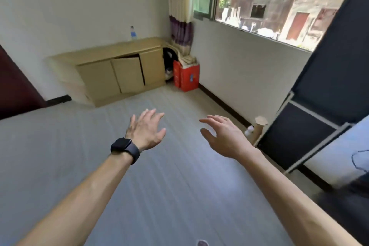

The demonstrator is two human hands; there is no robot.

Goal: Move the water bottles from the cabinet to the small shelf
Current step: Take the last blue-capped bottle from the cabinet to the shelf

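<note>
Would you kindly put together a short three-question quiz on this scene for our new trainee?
1. True or false: the left hand and the right hand each hold a bottle.
2. Where does the water bottle stand? A) on top of the cabinet B) on a chair C) in a basket
3. Fill in: the cabinet's ___ door stands ajar.
Key: 1 false; 2 A; 3 middle.

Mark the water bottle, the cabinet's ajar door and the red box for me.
water bottle point(133, 34): head view, on its blue label.
cabinet door point(128, 75): head view, middle of the ajar panel.
red box point(189, 78): head view, on its wider face.
</note>
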